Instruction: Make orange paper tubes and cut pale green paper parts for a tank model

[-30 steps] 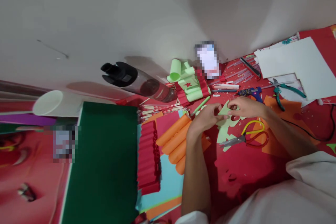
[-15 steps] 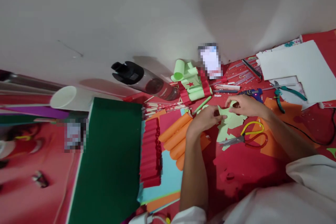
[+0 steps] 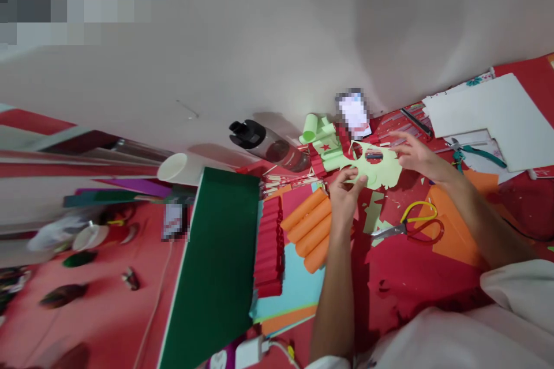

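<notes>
My left hand (image 3: 345,193) pinches the lower left edge of a pale green paper sheet (image 3: 387,172) with cut-out holes and ragged edges. The sheet is raised a little above the red table. My right hand (image 3: 418,158) is by its right edge, fingers apart; whether a fingertip touches the paper is unclear. Below the sheet lie pale green paper scraps (image 3: 373,218). Scissors (image 3: 403,226) with one yellow and one red handle rest beside them, blades pointing left. Orange paper (image 3: 459,222) lies under my right forearm.
Orange paper rolls (image 3: 308,228) and pleated red paper (image 3: 268,248) lie left, beside a green board (image 3: 216,259). Behind stand a bottle (image 3: 274,150), green rolls with a red star (image 3: 322,153) and a phone (image 3: 355,112). Pliers (image 3: 482,154) and white sheets (image 3: 485,104) are right.
The green sheet has come up off the scraps and shifted away from me, its holes now showing. My right hand has let go or loosened. The view has swung left.
</notes>
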Available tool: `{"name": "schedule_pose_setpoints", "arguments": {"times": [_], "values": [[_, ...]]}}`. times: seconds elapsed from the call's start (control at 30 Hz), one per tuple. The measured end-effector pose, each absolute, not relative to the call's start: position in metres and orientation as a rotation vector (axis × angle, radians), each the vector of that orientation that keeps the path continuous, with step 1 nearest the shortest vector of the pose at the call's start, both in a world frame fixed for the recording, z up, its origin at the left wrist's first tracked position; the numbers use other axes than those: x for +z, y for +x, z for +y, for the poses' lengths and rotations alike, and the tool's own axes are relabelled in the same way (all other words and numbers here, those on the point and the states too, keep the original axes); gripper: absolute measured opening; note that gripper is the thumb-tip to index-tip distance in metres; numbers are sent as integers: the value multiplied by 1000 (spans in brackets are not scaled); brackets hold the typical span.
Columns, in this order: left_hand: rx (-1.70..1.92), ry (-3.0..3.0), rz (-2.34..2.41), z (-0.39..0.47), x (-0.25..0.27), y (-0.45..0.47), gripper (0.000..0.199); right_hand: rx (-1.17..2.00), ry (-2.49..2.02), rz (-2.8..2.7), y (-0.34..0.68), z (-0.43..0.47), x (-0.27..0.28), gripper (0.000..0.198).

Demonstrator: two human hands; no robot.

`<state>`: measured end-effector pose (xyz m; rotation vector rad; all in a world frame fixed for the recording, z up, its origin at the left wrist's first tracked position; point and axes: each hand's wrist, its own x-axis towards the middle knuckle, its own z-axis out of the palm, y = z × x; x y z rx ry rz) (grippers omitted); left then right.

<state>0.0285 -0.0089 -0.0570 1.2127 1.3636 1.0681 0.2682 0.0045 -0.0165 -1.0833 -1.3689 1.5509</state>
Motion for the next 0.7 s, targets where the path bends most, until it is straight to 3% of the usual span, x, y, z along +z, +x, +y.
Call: {"name": "schedule_pose_setpoints", "arguments": {"times": [0.1,0.3,0.47,0.7], "values": [[1188,1090,1430,-32,-72,47,38,1624,-1060,-1316,253,-8,-32,87],[1103,1181,1554,-55,-82,62,33,1337,-1345,-1305,224,-34,-71,49],[1048,1250,1517,-63,-88,58,33,1105,-1554,-1395,227,-35,-92,58],[881,1704,1655,-91,-85,51,59,867,-1729,-1728,228,-31,-92,42]]}}
